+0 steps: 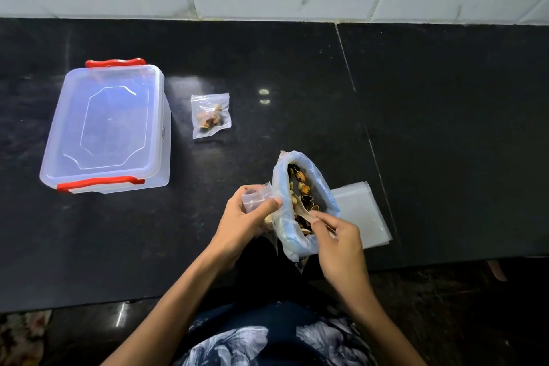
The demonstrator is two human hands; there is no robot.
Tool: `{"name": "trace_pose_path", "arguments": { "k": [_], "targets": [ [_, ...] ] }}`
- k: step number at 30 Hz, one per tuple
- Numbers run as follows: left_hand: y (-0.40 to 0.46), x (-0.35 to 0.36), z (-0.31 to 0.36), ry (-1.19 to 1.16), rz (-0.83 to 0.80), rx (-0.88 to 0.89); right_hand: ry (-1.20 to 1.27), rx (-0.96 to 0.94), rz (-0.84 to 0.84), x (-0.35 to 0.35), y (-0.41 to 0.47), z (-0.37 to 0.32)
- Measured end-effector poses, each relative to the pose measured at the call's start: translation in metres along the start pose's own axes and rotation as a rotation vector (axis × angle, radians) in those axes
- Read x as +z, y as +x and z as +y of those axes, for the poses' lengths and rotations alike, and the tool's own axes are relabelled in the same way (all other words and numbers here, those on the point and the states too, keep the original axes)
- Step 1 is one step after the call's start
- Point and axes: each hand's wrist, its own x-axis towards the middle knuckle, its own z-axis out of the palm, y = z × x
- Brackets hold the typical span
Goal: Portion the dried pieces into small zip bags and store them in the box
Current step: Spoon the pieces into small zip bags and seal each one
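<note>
the person's left hand held a small empty zip bag, thumb and fingers curled round it, its mouth seeming to face right toward the big bag of dried pieces just beside it. the right hand pinched a pale spoon by the handle, fingers bent round it, the bowl dipped down among the pieces inside the big bag. so the thing that mattered lay to the left of the spoon: the small bag's opening sat close against the big bag's rolled rim, and i'd guess the loaded spoon would only need a short lift up and leftward over that rim to reach it. the big bag's long axis ran away from the person, tilted a little left. one filled small bag lay flat farther back on the dark counter, well apart from the hands, between them and the clear box at far left, whose lid with red clips looked shut. a stack of spare bags lay under the big bag's right side.
</note>
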Motion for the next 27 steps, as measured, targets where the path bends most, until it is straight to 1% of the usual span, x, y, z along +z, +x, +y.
{"name": "trace_pose_path", "arguments": {
  "k": [4, 6, 9, 12, 16, 19, 21, 23, 24, 26, 27],
  "targets": [
    [0.001, -0.001, 0.001, 0.001, -0.003, 0.021, 0.282, 0.156, 0.006, 0.003, 0.005, 0.001],
    [0.0, -0.003, -0.001, 0.027, 0.015, 0.043, 0.348, 0.17, 0.029, -0.002, 0.002, 0.004],
    [-0.005, -0.007, -0.001, 0.129, 0.081, 0.135, 0.357, 0.107, 0.059, -0.01, -0.004, 0.007],
    [-0.011, -0.006, 0.001, 0.242, 0.13, 0.273, 0.379, 0.068, 0.068, -0.018, -0.008, 0.01],
    [-0.015, 0.001, -0.001, 0.316, 0.126, 0.446, 0.378, 0.061, 0.069, -0.02, -0.009, 0.013],
    [-0.017, 0.004, -0.003, 0.387, 0.112, 0.518, 0.389, 0.042, 0.057, -0.026, -0.016, 0.01],
    [-0.017, 0.004, -0.004, 0.408, 0.114, 0.536, 0.41, -0.016, 0.049, -0.032, -0.025, -0.001],
    [-0.018, 0.005, -0.005, 0.413, 0.12, 0.545, 0.428, -0.132, 0.018, -0.035, -0.035, -0.013],
    [-0.018, 0.005, -0.005, 0.407, 0.121, 0.548, 0.398, -0.197, -0.003, -0.033, -0.039, -0.017],
    [-0.02, 0.005, -0.006, 0.39, 0.122, 0.553, 0.209, -0.325, -0.025, -0.024, -0.045, -0.018],
    [-0.02, 0.005, -0.006, 0.384, 0.123, 0.554, 0.026, -0.415, 0.005, -0.018, -0.046, -0.016]
  ]
}}
